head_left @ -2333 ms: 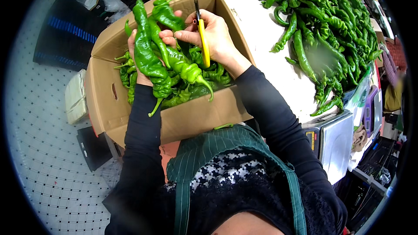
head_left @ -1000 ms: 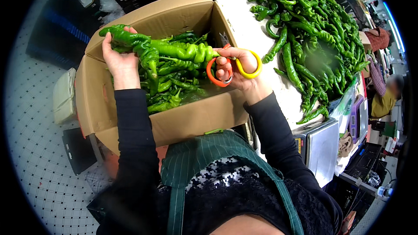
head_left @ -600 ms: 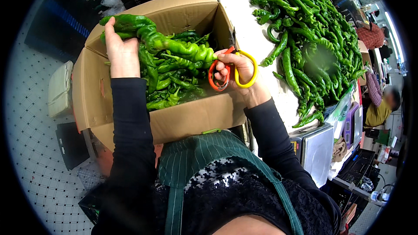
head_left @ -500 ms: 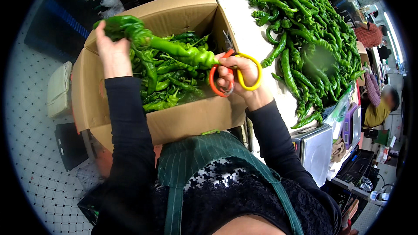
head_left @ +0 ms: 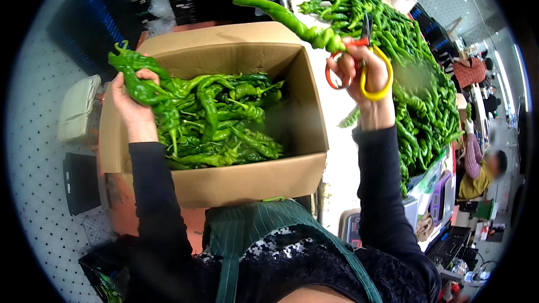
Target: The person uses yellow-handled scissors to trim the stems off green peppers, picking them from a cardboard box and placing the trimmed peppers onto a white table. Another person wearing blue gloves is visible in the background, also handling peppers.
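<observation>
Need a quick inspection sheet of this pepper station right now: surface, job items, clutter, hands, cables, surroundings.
Surface: white table, heaped with long green peppers.
Job's things: open brown cardboard box part full of peppers; orange-and-yellow-handled scissors; single long green pepper.
Clutter: grey scale at table edge.
Hands: left hand grips a pepper bunch; right hand holds scissors and single pepper.
Cables: nothing seen.
Surroundings: seated person at right.

Cardboard box (head_left: 236, 182) of peppers (head_left: 224, 120) at centre, pepper heap (head_left: 426, 95) at three o'clock, scale (head_left: 351, 227) at five.
</observation>
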### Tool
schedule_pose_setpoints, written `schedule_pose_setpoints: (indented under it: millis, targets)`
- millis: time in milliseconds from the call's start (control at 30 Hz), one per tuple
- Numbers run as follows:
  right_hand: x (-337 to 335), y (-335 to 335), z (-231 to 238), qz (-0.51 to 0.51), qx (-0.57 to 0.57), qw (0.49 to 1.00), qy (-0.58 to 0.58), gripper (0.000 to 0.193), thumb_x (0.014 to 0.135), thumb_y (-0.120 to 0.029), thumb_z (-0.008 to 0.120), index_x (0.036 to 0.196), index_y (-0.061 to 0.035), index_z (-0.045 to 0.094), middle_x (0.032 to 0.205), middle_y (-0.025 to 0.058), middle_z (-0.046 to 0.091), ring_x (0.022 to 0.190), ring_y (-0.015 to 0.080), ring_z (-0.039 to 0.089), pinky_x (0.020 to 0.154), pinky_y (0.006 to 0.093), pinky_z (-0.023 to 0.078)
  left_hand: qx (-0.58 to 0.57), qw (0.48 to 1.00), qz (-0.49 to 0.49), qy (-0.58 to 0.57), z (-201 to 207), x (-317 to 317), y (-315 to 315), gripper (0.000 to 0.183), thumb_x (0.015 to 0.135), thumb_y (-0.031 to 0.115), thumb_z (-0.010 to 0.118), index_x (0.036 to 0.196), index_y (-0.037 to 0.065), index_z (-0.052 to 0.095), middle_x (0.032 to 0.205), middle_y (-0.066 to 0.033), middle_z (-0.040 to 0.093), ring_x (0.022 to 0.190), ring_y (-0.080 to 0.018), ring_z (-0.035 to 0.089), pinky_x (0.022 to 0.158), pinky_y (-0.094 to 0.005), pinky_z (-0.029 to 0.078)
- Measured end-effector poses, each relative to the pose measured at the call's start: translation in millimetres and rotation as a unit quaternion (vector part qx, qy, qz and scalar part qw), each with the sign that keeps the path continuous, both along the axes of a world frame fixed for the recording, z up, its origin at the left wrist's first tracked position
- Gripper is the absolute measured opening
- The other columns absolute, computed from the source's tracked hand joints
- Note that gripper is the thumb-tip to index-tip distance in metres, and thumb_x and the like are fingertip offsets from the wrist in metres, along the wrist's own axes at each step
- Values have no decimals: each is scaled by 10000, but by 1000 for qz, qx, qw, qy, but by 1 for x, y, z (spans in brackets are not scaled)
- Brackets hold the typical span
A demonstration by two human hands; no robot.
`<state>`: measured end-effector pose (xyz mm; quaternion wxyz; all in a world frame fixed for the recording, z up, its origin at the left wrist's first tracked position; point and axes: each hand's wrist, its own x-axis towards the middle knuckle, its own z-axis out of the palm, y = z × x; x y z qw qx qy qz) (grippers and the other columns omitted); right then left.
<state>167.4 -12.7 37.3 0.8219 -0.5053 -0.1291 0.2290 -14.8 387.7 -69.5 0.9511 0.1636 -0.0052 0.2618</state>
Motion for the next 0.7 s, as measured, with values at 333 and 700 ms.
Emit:
schedule_pose_setpoints:
  millis: [333, 700]
  targets:
    - [150, 172, -18, 13, -180, 954, -240, 141, 817, -58, 581, 746, 62, 554, 627, 103, 547, 511, 168, 560, 619, 354, 602, -37, 994, -77, -66, 11, -3, -54, 648, 791, 131, 644, 1368, -11, 384, 1316, -240, 446, 777, -176, 535, 741, -318, 471]
    - [68, 127, -16, 47, -369, 872, -317, 461, 909, -498, 583, 876, -40, 628, 583, 21, 524, 478, 97, 513, 469, 245, 440, 201, 975, -99, 10, 27, -8, -64, 715, 735, 252, 658, 1347, -20, 409, 1250, -235, 521, 728, -169, 535, 684, -316, 461]
